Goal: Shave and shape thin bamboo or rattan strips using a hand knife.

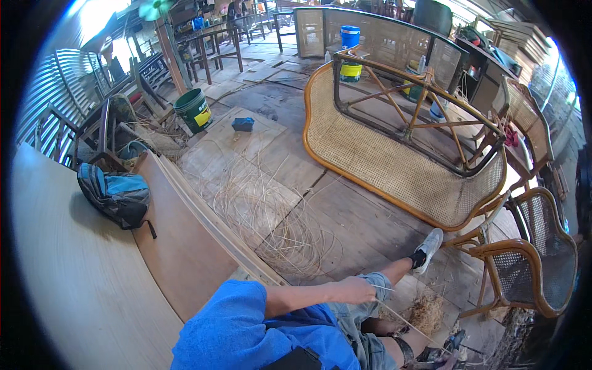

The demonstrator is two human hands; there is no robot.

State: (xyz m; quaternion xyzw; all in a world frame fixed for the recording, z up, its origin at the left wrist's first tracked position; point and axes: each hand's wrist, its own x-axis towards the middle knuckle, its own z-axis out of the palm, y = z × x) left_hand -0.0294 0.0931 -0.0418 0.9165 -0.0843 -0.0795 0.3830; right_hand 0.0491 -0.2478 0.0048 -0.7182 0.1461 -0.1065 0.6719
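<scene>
My left hand (357, 290) is closed around a thin pale rattan strip (401, 317), in front of my bent knee. The strip slants down to the right, toward my feet. At its lower end, what looks like part of my right hand (452, 359) shows at the bottom edge, beside a dark object. Its fingers are too small and cut off to read. A heap of fine shavings (427, 313) lies on the floor beside my legs. Farther off, a loose tangle of long rattan strands (287, 237) spreads over the boards.
An overturned cane bench (382, 166) lies ahead to the right, with a woven-cane armchair (524, 271) nearer. Leaning boards (191, 228) with a backpack (114, 196) stand at the left. A green bucket (193, 111) and a small blue-topped block (243, 124) sit beyond the strands.
</scene>
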